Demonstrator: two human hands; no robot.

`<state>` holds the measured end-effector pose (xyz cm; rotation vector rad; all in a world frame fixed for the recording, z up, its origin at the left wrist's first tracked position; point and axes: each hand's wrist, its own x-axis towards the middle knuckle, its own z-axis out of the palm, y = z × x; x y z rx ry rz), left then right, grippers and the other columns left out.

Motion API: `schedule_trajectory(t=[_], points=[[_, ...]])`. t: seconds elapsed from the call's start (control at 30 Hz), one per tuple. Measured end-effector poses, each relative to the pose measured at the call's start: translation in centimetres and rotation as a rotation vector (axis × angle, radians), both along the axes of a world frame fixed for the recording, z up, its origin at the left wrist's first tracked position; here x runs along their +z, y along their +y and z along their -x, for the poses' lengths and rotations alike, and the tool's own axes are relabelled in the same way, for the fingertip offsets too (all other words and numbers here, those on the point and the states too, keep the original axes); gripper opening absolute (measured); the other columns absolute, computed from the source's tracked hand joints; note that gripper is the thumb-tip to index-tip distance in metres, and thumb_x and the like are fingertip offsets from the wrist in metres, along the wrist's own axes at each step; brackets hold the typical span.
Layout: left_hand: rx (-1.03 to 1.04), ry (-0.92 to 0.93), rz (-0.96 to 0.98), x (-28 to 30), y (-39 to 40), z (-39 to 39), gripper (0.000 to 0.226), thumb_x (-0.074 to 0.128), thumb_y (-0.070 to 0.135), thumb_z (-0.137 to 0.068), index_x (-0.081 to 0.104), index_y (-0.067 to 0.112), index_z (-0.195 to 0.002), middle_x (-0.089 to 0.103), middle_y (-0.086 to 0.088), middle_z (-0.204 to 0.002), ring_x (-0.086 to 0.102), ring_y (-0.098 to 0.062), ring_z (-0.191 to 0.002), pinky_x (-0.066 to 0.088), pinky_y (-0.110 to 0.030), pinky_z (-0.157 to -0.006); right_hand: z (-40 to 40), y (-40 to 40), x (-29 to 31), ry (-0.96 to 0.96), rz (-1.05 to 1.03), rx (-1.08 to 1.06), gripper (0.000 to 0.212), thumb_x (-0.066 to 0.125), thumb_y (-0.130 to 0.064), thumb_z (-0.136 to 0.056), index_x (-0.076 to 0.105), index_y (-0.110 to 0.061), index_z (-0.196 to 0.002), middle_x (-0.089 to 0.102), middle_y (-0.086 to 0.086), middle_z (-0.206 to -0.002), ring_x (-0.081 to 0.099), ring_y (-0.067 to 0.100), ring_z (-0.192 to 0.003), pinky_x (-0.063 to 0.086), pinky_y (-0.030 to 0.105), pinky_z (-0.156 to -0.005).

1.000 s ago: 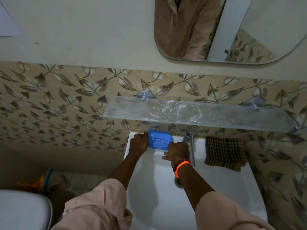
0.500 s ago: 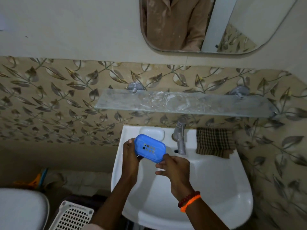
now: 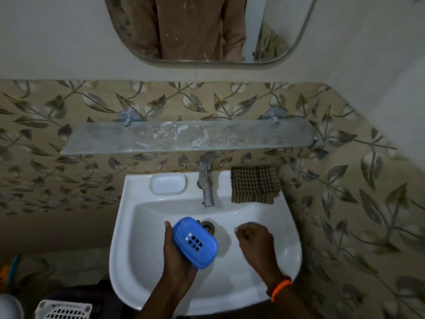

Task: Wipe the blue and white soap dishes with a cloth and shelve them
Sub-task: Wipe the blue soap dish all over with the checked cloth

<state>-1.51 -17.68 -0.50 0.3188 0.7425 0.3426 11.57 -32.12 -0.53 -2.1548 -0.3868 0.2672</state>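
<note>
A small washroom: leaf-patterned tiles run across the wall beneath plain plaster, with a rounded mirror (image 3: pixel 207 28) above and a cloudy glass shelf (image 3: pixel 188 137) held on two metal brackets. Below the shelf a white basin (image 3: pixel 138 261) is fixed to the wall, its metal tap (image 3: pixel 205 183) standing at the middle of the back edge.

The blue soap dish (image 3: pixel 195 242) is held over the bowl of the basin, just in front of the drain (image 3: pixel 208 226), tilted, with its perforated face turned up towards the camera. The left hand (image 3: pixel 178 256) grips it from below and from the left, thumb lying along the dish's left rim and fingers curled under it. The right hand (image 3: pixel 255 240) hangs over the right half of the bowl, apart from the dish, its fingers curled in loosely and holding nothing; an orange band and a dark bead bracelet sit at that wrist.

The white soap dish (image 3: pixel 168 184) rests on the basin's back ledge near the back left corner, left of the tap. A folded checked cloth (image 3: pixel 254 184) lies on the back right corner, its far edge against the wall tiles.

A white perforated basket (image 3: pixel 64 310) shows at the floor, lower left. No writing or brand can be read on the dishes, the tap or the basin.
</note>
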Motion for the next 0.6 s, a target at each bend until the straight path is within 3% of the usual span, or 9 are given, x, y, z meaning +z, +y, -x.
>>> schedule_trajectory(t=[0.03,0.1,0.17,0.23,0.3,0.4,0.53,0.6], points=[[-0.009,0.009,0.016,-0.3,-0.3,-0.1,0.073,0.052,0.074,-0.085,0.075,0.008,-0.107,0.077,-0.021,-0.094,0.076,-0.036,-0.082,0.063,-0.047,-0.076,-1.7,0.1,-0.4,-0.145,0.064,0.020,0.005,0.078,-0.011,-0.082,0.075,-0.010,-0.085,0.076,0.007,-0.086,0.071,0.021,-0.083,0.056,0.029,-0.080],[-0.023,0.015,0.049,-0.7,-0.7,-0.3,0.071,0.056,0.074,-0.083,0.077,0.009,-0.103,0.076,-0.021,-0.095,0.073,-0.038,-0.086,0.057,-0.050,-0.090,-5.1,1.0,-0.9,-0.292,0.236,0.065,0.029,0.075,-0.012,-0.084,0.070,-0.003,-0.111,0.069,0.015,-0.115,0.063,0.030,-0.111,0.052,0.039,-0.094],[-0.041,0.017,0.079,-0.8,-0.7,-0.7,0.070,0.059,0.073,-0.082,0.076,0.008,-0.102,0.074,-0.021,-0.093,0.069,-0.038,-0.086,0.050,-0.051,-0.095,-8.0,2.1,-1.6,-0.486,0.393,0.154,0.044,0.079,-0.014,-0.080,0.065,-0.001,-0.120,0.062,0.020,-0.124,0.057,0.039,-0.117,0.051,0.049,-0.096],[-0.068,0.014,0.091,-0.7,-0.5,-1.1,0.070,0.063,0.072,-0.079,0.076,0.006,-0.099,0.073,-0.021,-0.089,0.068,-0.037,-0.081,0.053,-0.050,-0.090,-10.0,3.3,-1.9,-0.565,0.491,0.230,0.052,0.081,-0.016,-0.076,0.064,-0.001,-0.123,0.059,0.021,-0.124,0.056,0.041,-0.113,0.051,0.050,-0.095],[-0.095,0.009,0.091,-0.6,-0.2,-1.4,0.071,0.064,0.072,-0.077,0.077,0.005,-0.096,0.073,-0.022,-0.085,0.069,-0.038,-0.078,0.056,-0.049,-0.085,-11.1,4.1,-2.5,-0.580,0.551,0.277,0.048,0.081,-0.018,-0.076,0.066,-0.003,-0.119,0.060,0.018,-0.121,0.057,0.040,-0.108,0.051,0.048,-0.092],[-0.109,0.026,0.080,-0.3,0.0,-1.8,0.072,0.064,0.072,-0.076,0.076,0.003,-0.095,0.072,-0.023,-0.082,0.069,-0.039,-0.076,0.055,-0.047,-0.084,-11.8,4.5,-3.8,-0.705,0.603,0.318,0.026,0.079,-0.011,-0.077,0.072,-0.005,-0.101,0.064,0.015,-0.105,0.059,0.038,-0.095,0.050,0.046,-0.080],[-0.105,0.019,0.085,0.2,0.1,-2.2,0.072,0.061,0.071,-0.079,0.073,0.002,-0.095,0.069,-0.022,-0.087,0.066,-0.038,-0.080,0.051,-0.048,-0.089,-12.7,4.4,-4.2,-0.811,0.557,0.361,0.002,0.069,-0.005,-0.083,0.071,-0.005,-0.083,0.065,0.013,-0.089,0.059,0.036,-0.084,0.048,0.046,-0.074],[-0.117,0.015,0.076,0.4,0.2,-2.4,0.073,0.057,0.072,-0.083,0.072,0.002,-0.099,0.064,-0.022,-0.094,0.063,-0.037,-0.083,0.049,-0.048,-0.091,-12.9,4.0,-3.7,-0.778,0.501,0.367,0.013,0.061,-0.005,-0.085,0.068,-0.007,-0.074,0.064,0.012,-0.082,0.060,0.035,-0.080,0.046,0.044,-0.074]])
